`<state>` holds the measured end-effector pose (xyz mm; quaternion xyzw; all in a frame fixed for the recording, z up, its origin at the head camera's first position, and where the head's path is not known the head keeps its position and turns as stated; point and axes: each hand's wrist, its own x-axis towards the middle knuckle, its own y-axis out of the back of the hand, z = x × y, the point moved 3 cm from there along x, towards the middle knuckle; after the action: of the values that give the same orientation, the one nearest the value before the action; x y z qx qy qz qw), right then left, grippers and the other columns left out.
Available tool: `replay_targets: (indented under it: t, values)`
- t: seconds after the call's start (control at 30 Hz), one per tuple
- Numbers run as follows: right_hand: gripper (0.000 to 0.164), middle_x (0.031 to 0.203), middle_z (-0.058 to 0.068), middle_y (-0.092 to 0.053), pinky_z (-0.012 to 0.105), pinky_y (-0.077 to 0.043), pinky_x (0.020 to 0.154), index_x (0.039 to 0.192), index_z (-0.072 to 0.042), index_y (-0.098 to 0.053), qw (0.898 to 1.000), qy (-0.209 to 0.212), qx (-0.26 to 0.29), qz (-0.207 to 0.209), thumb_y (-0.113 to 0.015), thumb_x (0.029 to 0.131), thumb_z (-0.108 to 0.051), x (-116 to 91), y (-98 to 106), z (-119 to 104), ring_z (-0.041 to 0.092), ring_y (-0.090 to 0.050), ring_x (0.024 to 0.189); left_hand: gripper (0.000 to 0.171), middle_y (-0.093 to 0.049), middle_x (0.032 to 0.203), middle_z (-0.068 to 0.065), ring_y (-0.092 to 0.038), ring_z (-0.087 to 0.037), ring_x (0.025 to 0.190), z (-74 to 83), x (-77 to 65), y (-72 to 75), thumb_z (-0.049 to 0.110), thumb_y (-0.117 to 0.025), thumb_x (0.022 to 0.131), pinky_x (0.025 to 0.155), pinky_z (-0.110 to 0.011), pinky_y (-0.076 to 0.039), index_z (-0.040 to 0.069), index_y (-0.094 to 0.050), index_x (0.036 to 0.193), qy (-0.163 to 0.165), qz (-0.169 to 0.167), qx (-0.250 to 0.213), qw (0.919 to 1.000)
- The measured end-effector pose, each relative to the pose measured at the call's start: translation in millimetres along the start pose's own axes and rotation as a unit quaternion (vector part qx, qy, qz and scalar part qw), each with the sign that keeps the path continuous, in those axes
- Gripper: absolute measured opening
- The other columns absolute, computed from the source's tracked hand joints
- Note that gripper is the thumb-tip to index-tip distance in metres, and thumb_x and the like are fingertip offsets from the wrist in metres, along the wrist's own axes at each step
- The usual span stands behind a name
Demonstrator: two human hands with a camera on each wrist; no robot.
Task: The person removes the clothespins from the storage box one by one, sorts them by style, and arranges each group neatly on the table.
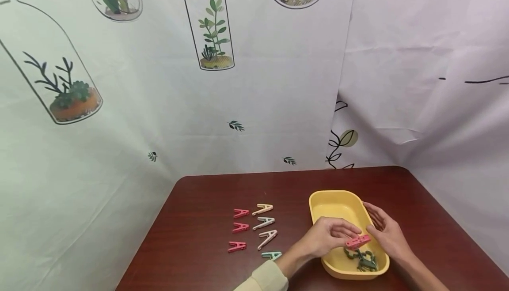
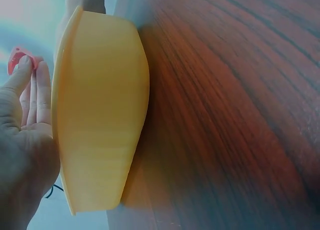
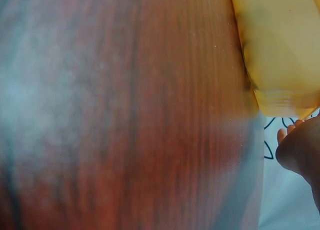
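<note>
My left hand point(image 1: 328, 236) pinches a pink-red clothespin point(image 1: 358, 242) between thumb and fingertips, over the yellow plastic tub point(image 1: 334, 196). In the left wrist view the same clothespin point(image 2: 21, 59) sticks out past the thumb, above the tub's rim. My right hand point(image 1: 389, 233) holds the tub's right side, thumb over the rim and fingers along the outer wall. Several dark green clothespins point(image 1: 366, 262) lie in the near end of the tub, partly hidden under the pink-red one. In the right wrist view, the right hand point(image 3: 302, 150) shows at the tub's end.
Left of the tub, two columns of clothespins lie on the dark red-brown table point(image 1: 191, 233). Three are red point(image 1: 240, 227); the other column has a yellow one point(image 1: 263, 209), pale ones point(image 1: 267, 239) and a mint-green one point(image 1: 272, 255). A printed cloth point(image 1: 254, 105) hangs behind.
</note>
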<state>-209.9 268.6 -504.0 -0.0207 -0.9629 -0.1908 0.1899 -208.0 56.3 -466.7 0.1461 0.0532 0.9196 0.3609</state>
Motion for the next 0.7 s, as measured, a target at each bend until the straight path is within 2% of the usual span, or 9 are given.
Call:
replay_targets:
  t: [0.27,0.33,0.4,0.47,0.53,0.6,0.7]
  values:
    - [0.06,0.149,0.041,-0.047,0.002,-0.04,0.094,0.152,0.012,-0.044,1.0,-0.005,-0.004,0.0,-0.062,0.095,0.015,-2.8,0.1,0.3,-0.025,-0.04,0.12,0.029,-0.078,0.114,-0.019,-0.072,0.001,0.089,-4.1,-2.3,-2.3,-0.008,-0.069,0.098,0.084,-0.024,-0.059,-0.007,-0.07,0.127,-0.01,0.022,-0.079,0.9966]
    - [0.06,0.149,0.041,-0.047,0.002,-0.04,0.094,0.152,0.012,-0.044,1.0,-0.006,-0.004,-0.002,-0.063,0.095,0.016,-3.3,-0.2,0.9,-0.025,-0.04,0.12,0.031,-0.076,0.117,-0.02,-0.073,-0.002,0.09,-4.6,-2.6,-3.1,-0.009,-0.068,0.098,0.086,-0.031,-0.061,-0.008,-0.069,0.129,-0.014,0.022,-0.104,0.9942]
    - [0.061,0.149,0.041,-0.047,0.002,-0.04,0.094,0.152,0.011,-0.044,1.0,-0.006,-0.003,-0.001,-0.064,0.094,0.016,-3.2,-0.3,1.1,-0.025,-0.04,0.12,0.033,-0.075,0.12,-0.022,-0.074,-0.004,0.09,-4.6,-2.7,-3.5,-0.011,-0.067,0.099,0.088,-0.043,-0.062,-0.009,-0.067,0.131,-0.02,0.023,-0.127,0.9915]
    - [0.061,0.149,0.041,-0.047,0.002,-0.04,0.094,0.152,0.011,-0.044,1.0,-0.003,-0.004,-0.001,-0.064,0.095,0.016,-2.4,-0.4,1.1,-0.025,-0.04,0.12,0.035,-0.074,0.123,-0.023,-0.074,-0.005,0.091,-4.0,-2.5,-3.4,-0.012,-0.065,0.099,0.09,-0.055,-0.06,-0.01,-0.065,0.134,-0.025,0.024,-0.151,0.988]
    - [0.061,0.149,0.041,-0.047,0.002,-0.04,0.094,0.152,0.011,-0.044,1.0,-0.001,-0.005,0.0,-0.065,0.095,0.015,-1.4,-0.4,1.1,-0.025,-0.04,0.121,0.038,-0.073,0.125,-0.023,-0.074,-0.006,0.091,-3.1,-2.1,-2.6,-0.014,-0.064,0.098,0.091,-0.062,-0.057,-0.01,-0.063,0.136,-0.03,0.025,-0.165,0.9856]
    - [0.061,0.149,0.042,-0.046,0.002,-0.04,0.094,0.152,0.011,-0.044,1.0,0.001,-0.006,0.002,-0.064,0.095,0.015,-0.3,-0.4,1.0,-0.025,-0.04,0.121,0.041,-0.073,0.126,-0.021,-0.073,-0.006,0.091,-2.2,-1.8,-1.6,-0.015,-0.064,0.098,0.09,-0.059,-0.058,-0.009,-0.062,0.138,-0.035,0.029,-0.172,0.9841]
    - [0.06,0.148,0.043,-0.046,0.002,-0.04,0.094,0.152,0.011,-0.045,1.0,0.004,-0.008,0.003,-0.064,0.095,0.016,1.0,-0.3,0.9,-0.025,-0.04,0.121,0.043,-0.073,0.126,-0.019,-0.073,-0.005,0.09,-1.2,-1.0,-0.3,-0.015,-0.064,0.098,0.088,-0.044,-0.062,-0.008,-0.062,0.14,-0.039,0.035,-0.175,0.9831]
